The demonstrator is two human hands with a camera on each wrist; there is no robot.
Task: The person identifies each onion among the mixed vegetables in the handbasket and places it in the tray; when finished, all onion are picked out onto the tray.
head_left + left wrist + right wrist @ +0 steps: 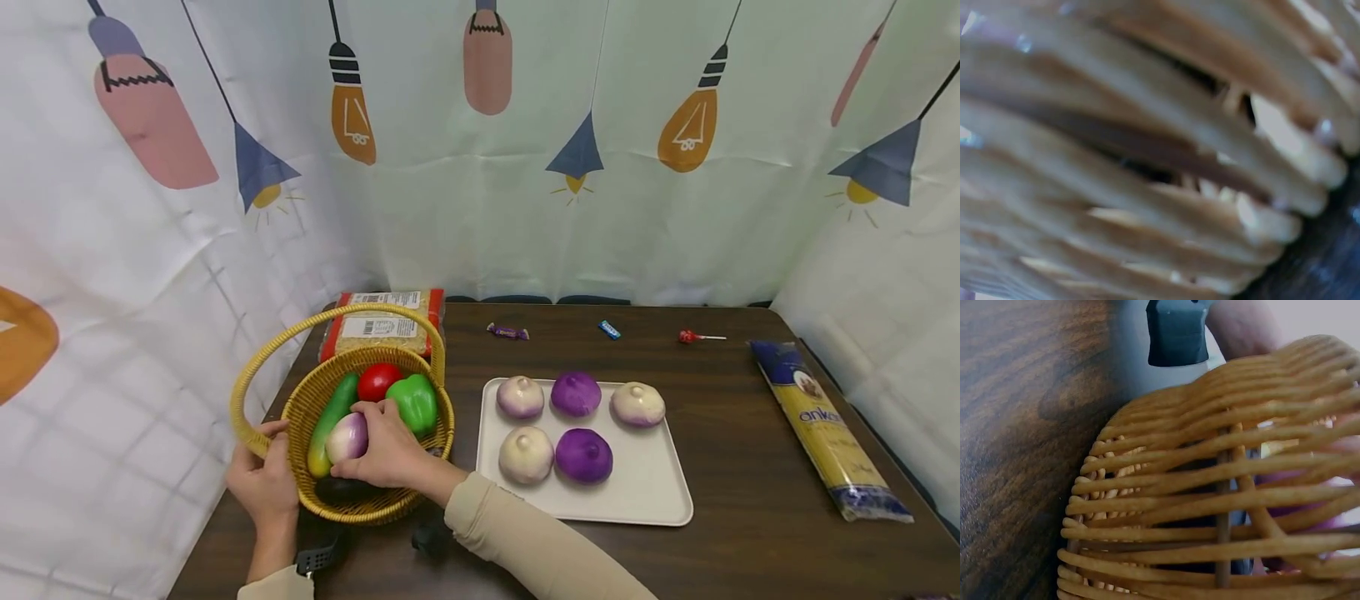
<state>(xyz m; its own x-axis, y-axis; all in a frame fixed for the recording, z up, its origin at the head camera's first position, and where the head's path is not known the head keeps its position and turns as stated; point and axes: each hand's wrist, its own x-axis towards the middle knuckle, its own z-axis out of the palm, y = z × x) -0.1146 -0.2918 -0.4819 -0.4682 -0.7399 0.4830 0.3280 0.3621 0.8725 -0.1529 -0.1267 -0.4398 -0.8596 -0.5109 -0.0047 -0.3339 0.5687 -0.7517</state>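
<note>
A yellow wicker basket (pixel 291 410) with a tall handle stands at the left of the table. My left hand (pixel 264 482) grips it at its left side, by the foot of the handle. Inside the basket, my right hand (pixel 392 448) holds a purple-and-white turnip (pixel 347 438) between thumb and fingers. Around that hand lie a cucumber (pixel 330 421), a red tomato (pixel 378 382) and a green bell pepper (pixel 415 403). A dark vegetable (pixel 347 490) shows below the turnip, partly hidden. Basket weave (pixel 1147 119) fills the left wrist view; in the right wrist view the wicker wall (pixel 1166 506) hides most of the hand.
Right of the basket, a white tray (pixel 652 492) bears several purple and whitish turnips (pixel 583 456). Packaged pasta (pixel 378 329) lies behind the basket. Farther back are two wrapped candies (pixel 507 332) and a red lollipop (pixel 687 336). A long pasta bag (pixel 825 425) lies at the right edge.
</note>
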